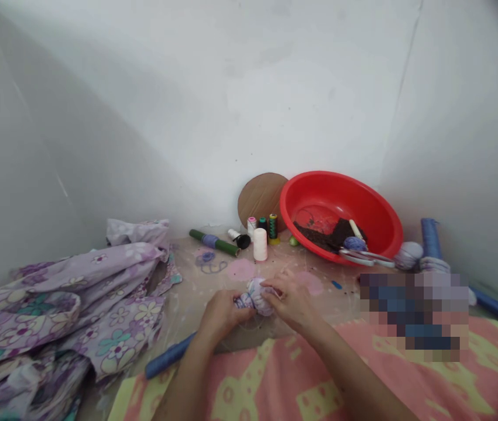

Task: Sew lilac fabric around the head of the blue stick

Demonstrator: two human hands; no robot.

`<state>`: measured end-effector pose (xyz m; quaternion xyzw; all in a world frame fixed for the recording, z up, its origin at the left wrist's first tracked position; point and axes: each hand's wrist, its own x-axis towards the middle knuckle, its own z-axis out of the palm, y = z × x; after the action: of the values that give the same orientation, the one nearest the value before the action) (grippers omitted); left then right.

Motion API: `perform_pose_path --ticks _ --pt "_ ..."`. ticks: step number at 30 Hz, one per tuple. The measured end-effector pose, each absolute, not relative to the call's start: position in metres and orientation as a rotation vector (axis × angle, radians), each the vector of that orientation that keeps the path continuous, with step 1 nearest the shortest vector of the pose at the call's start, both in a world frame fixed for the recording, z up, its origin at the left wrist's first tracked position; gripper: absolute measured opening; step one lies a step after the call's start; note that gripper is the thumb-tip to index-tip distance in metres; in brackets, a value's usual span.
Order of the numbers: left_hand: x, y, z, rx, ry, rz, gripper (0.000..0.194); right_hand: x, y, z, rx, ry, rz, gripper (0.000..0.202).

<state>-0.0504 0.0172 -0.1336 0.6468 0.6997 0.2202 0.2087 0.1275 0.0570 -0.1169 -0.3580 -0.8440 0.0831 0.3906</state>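
In the middle of the head view is a small rounded bundle of pale lilac patterned cloth [261,299], crossed with bluish strands at its left end. My left hand [222,316] is closed around that left end. On the other side, the fingertips of my right hand [290,301] pinch the gathered cloth. My fingers cover part of the bundle, so its full shape is hidden. A blue rod [167,356] passes beneath my left forearm. Beyond my hands, loose blue yarn [213,268] lies on the work surface beside a green tube [216,242] wound with blue yarn.
Several thread spools [260,244] stand near the wall, before a round cardboard piece [261,199]. A tilted red basin [389,225] holds dark material; scissors [365,258] lie at its rim. Floral cloth [117,327] is heaped left; pink-and-yellow fabric [275,380] spreads in front.
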Motion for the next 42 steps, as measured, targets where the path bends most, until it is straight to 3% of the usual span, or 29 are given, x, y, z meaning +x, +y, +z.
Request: perform_pose_path --ticks 12,33,42 --pt "-0.053 0.019 -0.140 1.787 1.902 0.648 0.034 0.118 0.062 -0.126 -0.929 -2.152 0.018 0.016" --pt "-0.051 0.018 -0.136 1.697 1.959 0.613 0.036 0.171 0.094 -0.119 -1.326 -1.468 -0.213 0.030" --pt "-0.053 0.018 -0.140 1.725 1.932 0.638 0.038 0.146 0.075 -0.114 -1.014 -1.838 0.088 0.023"
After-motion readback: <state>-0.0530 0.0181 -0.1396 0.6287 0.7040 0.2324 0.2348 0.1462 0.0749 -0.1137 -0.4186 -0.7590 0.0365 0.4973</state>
